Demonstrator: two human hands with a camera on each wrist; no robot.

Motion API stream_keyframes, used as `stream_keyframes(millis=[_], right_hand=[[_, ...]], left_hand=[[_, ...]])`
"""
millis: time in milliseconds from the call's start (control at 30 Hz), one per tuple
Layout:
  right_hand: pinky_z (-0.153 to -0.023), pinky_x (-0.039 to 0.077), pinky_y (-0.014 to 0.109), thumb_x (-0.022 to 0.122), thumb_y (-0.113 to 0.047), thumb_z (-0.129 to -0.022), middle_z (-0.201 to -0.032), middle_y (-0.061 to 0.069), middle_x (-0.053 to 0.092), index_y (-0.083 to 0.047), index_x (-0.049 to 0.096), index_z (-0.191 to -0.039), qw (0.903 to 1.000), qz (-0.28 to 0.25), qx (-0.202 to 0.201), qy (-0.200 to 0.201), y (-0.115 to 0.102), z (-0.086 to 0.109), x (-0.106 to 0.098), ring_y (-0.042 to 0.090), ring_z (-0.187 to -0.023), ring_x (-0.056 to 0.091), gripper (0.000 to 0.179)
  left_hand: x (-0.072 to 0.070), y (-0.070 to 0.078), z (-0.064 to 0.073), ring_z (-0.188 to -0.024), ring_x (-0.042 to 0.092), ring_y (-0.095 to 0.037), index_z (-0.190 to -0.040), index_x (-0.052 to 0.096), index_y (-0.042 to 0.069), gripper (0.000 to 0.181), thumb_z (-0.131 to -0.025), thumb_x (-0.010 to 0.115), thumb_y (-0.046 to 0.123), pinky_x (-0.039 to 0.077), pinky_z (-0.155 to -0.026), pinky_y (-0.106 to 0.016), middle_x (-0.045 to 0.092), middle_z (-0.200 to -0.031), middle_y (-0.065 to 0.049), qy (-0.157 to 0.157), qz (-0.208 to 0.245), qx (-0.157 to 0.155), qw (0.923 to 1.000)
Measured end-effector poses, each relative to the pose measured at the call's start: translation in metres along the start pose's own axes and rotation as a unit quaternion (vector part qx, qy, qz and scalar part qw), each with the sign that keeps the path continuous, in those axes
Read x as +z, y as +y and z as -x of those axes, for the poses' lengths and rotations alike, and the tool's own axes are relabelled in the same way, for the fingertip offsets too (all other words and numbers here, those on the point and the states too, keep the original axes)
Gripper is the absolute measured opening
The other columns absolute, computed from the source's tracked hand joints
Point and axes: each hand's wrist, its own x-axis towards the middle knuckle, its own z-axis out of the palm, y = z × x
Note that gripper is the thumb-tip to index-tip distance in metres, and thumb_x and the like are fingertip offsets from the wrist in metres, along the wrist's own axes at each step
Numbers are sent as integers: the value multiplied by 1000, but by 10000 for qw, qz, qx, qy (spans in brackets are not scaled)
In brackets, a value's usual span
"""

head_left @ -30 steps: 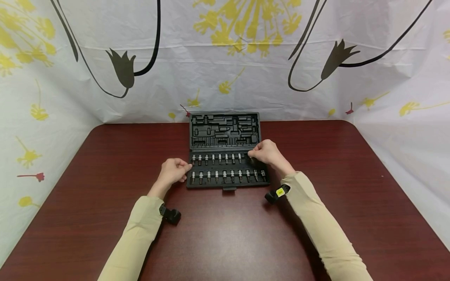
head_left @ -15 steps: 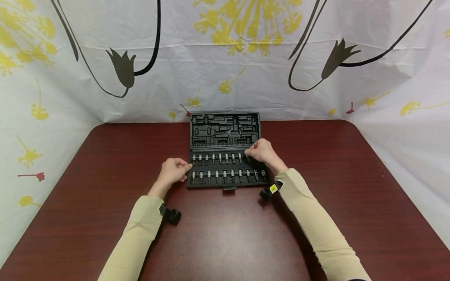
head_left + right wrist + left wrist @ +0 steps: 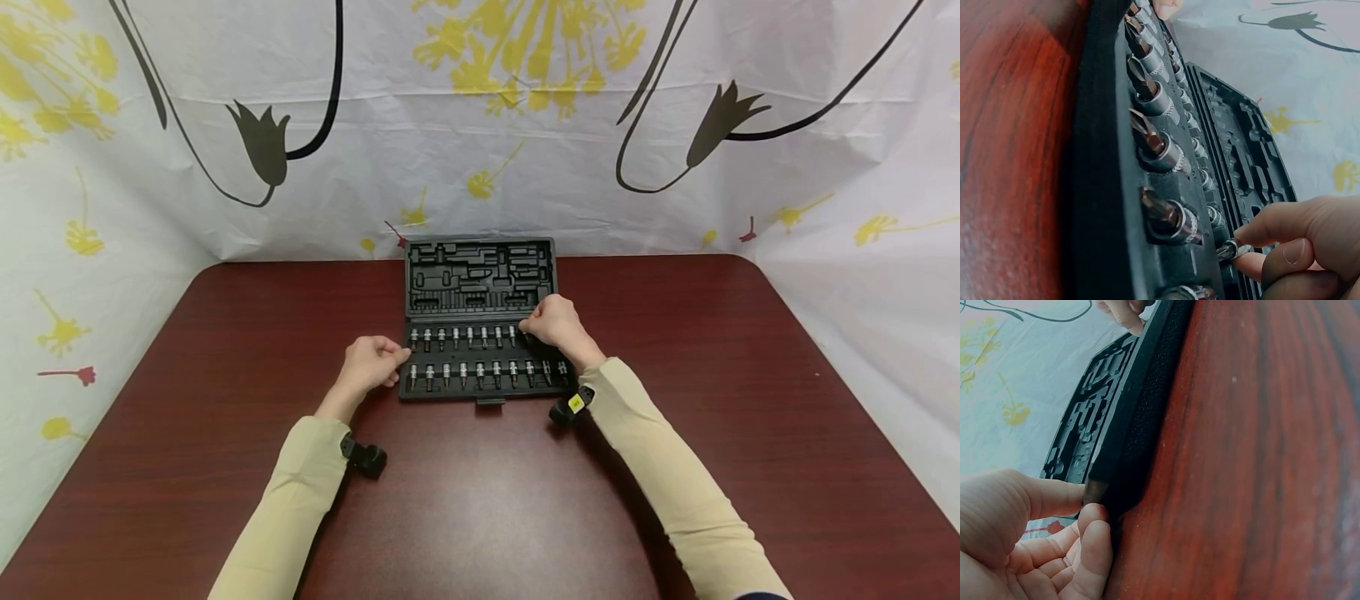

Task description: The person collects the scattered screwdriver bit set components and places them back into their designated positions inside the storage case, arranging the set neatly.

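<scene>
A black plastic socket case [image 3: 467, 356] lies open on the table, its molded lid [image 3: 480, 275] folded back. Two rows of silver bit sockets [image 3: 1163, 150] with dark bits sit in its base. My left hand [image 3: 367, 365] holds the case's left edge, thumb on top and index finger against the side, as the left wrist view [image 3: 1041, 531] shows. Over the right end of the upper row, my right hand [image 3: 557, 322] pinches a bit socket [image 3: 1227, 250] between thumb and finger, low at the tray. Its fingers partly hide that socket in the head view.
The dark red wooden table [image 3: 480, 500] spreads around the case on both sides and in front. A white cloth [image 3: 480, 167] with flower prints hangs right behind the table's back edge. The case's latch [image 3: 491, 402] juts out at the front.
My right hand has moved slightly left and away from me along the upper row with the bit socket, then settled. My left hand has stayed at the case's edge.
</scene>
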Motion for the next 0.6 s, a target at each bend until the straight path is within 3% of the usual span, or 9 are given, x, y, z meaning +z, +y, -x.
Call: stream_keyframes(millis=[300,600], right_hand=[[-50,37,28,70,-22,-84,-47,-3,41,-11,49,-53,9979,597,258,81,-7,-1,-3,12,-45,38,40],[-53,36,29,73,-18,-81,-46,-3,36,-14,42,-49,9984,-9,517,-220,1,-7,-8,13,-45,34,45]], left_hand=[[0,0,0,-51,56,-11,-92,63,-2,19,-90,64,17,50,-47,-24,62,-68,-6,-16,20,0,10000],[0,0,0,-51,56,-10,-93,63,-3,20,-90,63,17,50,-47,-23,62,-68,-6,-12,7,31,10000]])
